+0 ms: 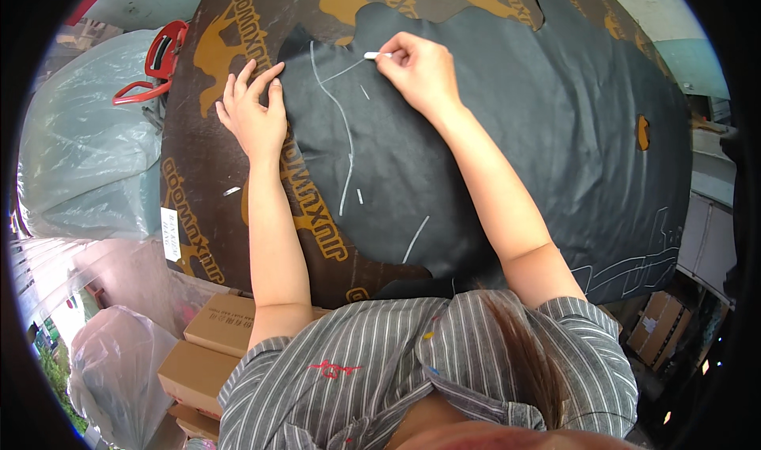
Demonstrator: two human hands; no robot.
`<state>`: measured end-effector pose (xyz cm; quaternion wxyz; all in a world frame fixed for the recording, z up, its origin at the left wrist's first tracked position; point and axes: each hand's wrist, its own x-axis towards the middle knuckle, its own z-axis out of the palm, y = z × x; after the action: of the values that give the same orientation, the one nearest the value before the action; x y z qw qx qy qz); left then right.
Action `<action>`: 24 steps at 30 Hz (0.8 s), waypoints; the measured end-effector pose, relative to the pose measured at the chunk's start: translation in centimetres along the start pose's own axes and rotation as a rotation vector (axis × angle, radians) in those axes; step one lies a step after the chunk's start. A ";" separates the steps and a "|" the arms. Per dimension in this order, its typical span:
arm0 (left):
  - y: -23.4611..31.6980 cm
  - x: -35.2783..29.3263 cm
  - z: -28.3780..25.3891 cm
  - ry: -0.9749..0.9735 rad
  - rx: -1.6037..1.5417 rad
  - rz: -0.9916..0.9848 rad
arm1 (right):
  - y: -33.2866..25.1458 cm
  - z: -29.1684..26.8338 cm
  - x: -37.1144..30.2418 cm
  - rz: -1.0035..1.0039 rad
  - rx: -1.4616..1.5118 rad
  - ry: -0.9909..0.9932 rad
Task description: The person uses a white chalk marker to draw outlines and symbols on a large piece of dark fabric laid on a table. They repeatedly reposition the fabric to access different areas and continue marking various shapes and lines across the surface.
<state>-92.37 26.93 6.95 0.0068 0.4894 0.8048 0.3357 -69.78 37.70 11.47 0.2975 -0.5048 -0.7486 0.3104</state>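
Observation:
A large black hide (539,133), which looks like leather, lies over the brown printed board (198,125). Its outline is irregular, and one small hole on the right lets the board show. My right hand (422,73) pinches a short white stick of chalk (372,56) near the hide's far left part. The chalk's tip meets the end of a thin slanting white line (345,71). That line joins a long curved white line (346,133) running toward me. Fingers spread, my left hand (255,113) is beside the hide's left edge, holding nothing.
A red-handled tool (162,53) rests at the board's left edge, beside a large plastic-wrapped bundle (91,141). Cardboard boxes (194,375) and a clear plastic bag (119,371) stand below left. More white outlines (634,268) mark the hide's near right corner.

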 end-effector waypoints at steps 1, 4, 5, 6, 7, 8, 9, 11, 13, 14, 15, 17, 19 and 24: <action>0.0 0.0 0.0 -0.002 -0.003 0.002 | 0.5 -0.7 0.3 0.029 -0.007 0.020; 0.0 0.0 0.2 -0.005 -0.005 0.000 | 1.7 -2.2 0.4 0.073 -0.022 0.047; 0.1 0.0 0.3 -0.007 0.006 0.003 | 1.9 -2.8 -0.2 0.077 -0.031 0.049; 0.1 0.0 0.3 -0.006 0.005 0.006 | 2.0 -3.1 -0.7 0.081 -0.034 0.045; 0.2 0.0 0.3 -0.006 0.003 0.010 | 1.9 -3.7 -1.3 0.088 -0.044 0.033; 0.2 0.0 0.4 -0.006 0.001 0.014 | 1.9 -4.3 -2.0 0.095 -0.041 0.019; 0.0 0.0 0.1 0.003 0.004 0.010 | 1.7 -4.7 -2.7 0.093 -0.034 -0.001; 0.2 -0.2 0.1 0.012 0.003 0.009 | 1.8 -5.7 -4.3 0.101 -0.001 -0.027; 0.2 -0.2 0.1 0.011 0.004 0.010 | 1.9 -6.6 -5.6 0.118 -0.008 -0.042; 0.2 -0.2 0.0 0.013 0.006 0.009 | 2.1 -7.0 -5.9 0.124 -0.011 -0.050; 0.3 -0.2 0.1 0.010 0.005 0.012 | 2.5 -7.6 -6.1 0.138 0.006 -0.024; 0.4 -0.2 0.2 0.008 0.005 0.013 | 3.8 -8.6 -5.7 0.167 0.007 0.027; 0.7 -0.2 0.2 0.004 0.001 0.006 | 4.8 -9.5 -4.9 0.185 0.012 0.063; 0.8 -0.3 0.2 0.009 0.002 0.000 | 6.3 -9.1 -0.4 0.115 -0.051 0.105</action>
<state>-91.52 27.03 7.17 0.0027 0.4879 0.8051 0.3373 -59.21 40.72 12.33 0.3053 -0.5700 -0.7092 0.2811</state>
